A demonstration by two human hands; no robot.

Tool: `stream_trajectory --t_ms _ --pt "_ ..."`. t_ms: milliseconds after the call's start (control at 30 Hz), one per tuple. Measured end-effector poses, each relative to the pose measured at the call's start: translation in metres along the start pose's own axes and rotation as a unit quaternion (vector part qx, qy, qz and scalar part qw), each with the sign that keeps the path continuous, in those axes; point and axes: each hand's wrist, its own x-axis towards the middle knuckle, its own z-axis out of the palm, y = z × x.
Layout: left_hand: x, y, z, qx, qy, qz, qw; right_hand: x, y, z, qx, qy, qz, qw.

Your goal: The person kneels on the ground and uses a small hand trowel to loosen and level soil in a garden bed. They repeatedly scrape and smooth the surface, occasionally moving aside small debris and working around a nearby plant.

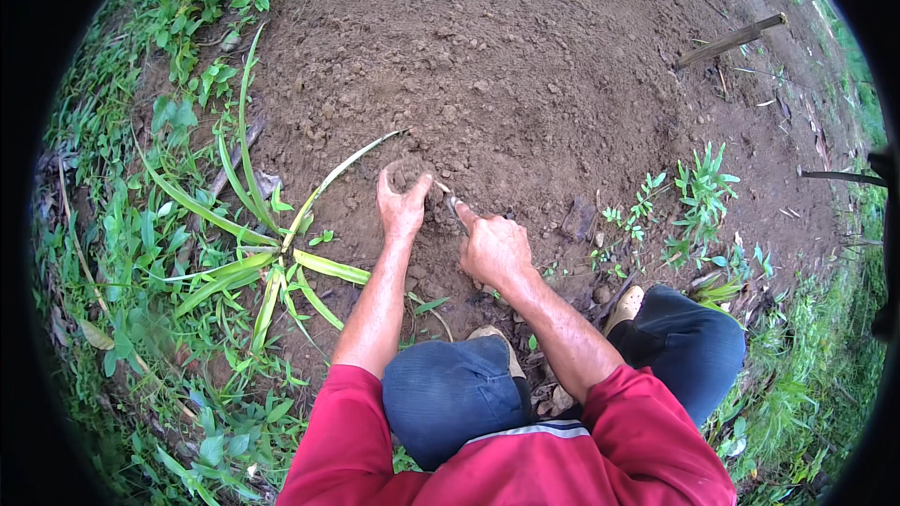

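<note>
My left hand (402, 205) curves around a clump of brown soil (409, 173), thumb on the right side and fingertips partly hidden by the dirt. Just to its right, my right hand (496, 244) grips a small hand tool (451, 202), probably a knife or narrow trowel. Its index finger lies along the tool, whose tip points up and left toward the left hand. Most of the tool's handle is hidden in the fist. Both hands are low over the loose tilled soil (478, 84).
Left of my left arm grows a plant with long strap-like leaves (281, 249), among dense weeds (140, 281). A wooden stake (731, 41) leans at the upper right. Small leafy plants (699, 186) grow at the right, near my shoe (626, 306). My bent knee (450, 393) is below the hands.
</note>
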Motion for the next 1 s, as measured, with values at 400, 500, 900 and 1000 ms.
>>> stream_trajectory --t_ms 400,500,900,1000 --pt "0.106 0.150 0.040 0.240 0.058 0.014 0.969 0.031 0.021 -0.061 -0.065 0.316 0.034 0.946" --pt "0.118 0.161 0.044 0.223 0.005 -0.018 0.975 0.025 0.034 -0.066 -0.052 0.300 0.064 0.950" --pt "0.075 0.074 0.042 0.087 -0.197 -0.103 0.971 0.010 0.067 -0.060 0.010 0.199 0.154 0.968" --pt "0.021 0.046 0.040 0.190 -0.331 -0.198 0.903 0.014 0.076 -0.063 0.015 0.181 0.164 0.969"
